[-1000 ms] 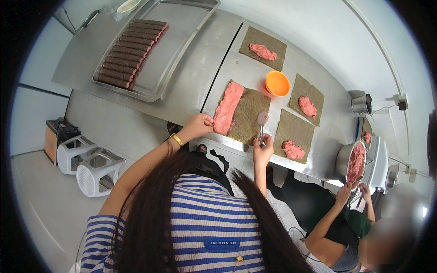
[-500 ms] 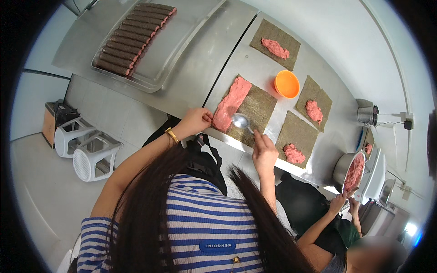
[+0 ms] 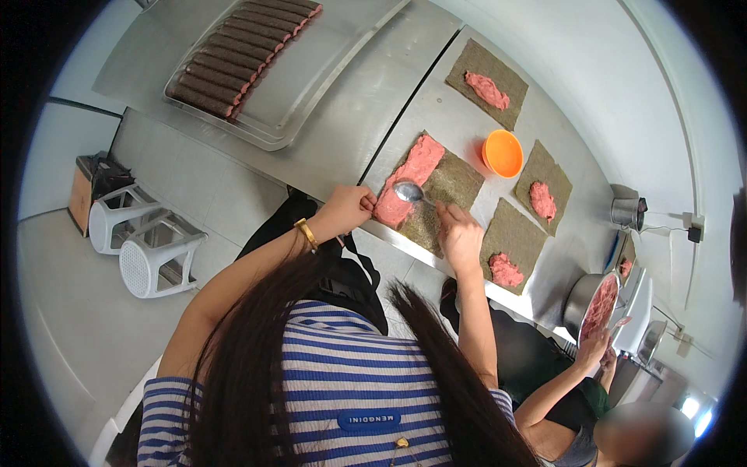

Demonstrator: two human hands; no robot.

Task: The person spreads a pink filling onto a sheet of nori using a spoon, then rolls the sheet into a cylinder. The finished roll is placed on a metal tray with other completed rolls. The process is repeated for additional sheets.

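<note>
In my right hand (image 3: 461, 240) is a metal spoon (image 3: 409, 191), its bowl resting on a strip of pink minced meat (image 3: 421, 166). The strip is spread along the left side of a dark green seaweed sheet (image 3: 450, 185); the sheet's right part is bare. My left hand (image 3: 350, 208), with a gold bracelet at the wrist, has its fingers closed at the near left corner of this sheet, by the meat's end. Three more seaweed sheets, the far one (image 3: 510, 78), the right one (image 3: 556, 175) and the near one (image 3: 513, 226), each carry a lump of meat.
An orange bowl (image 3: 503, 154) stands among the sheets on the steel table (image 3: 420, 101). Finished rolls (image 3: 247, 50) lie in a clear tray (image 3: 311, 97) at the far left. At right, a co-worker's hand (image 3: 593, 348) is by a pot of meat (image 3: 576, 307). White stools (image 3: 156, 257) stand left.
The spoon has shifted left and away from me over the meat strip, my right hand turning with it. My left hand stays at the corner. The whole view has shifted slightly.
</note>
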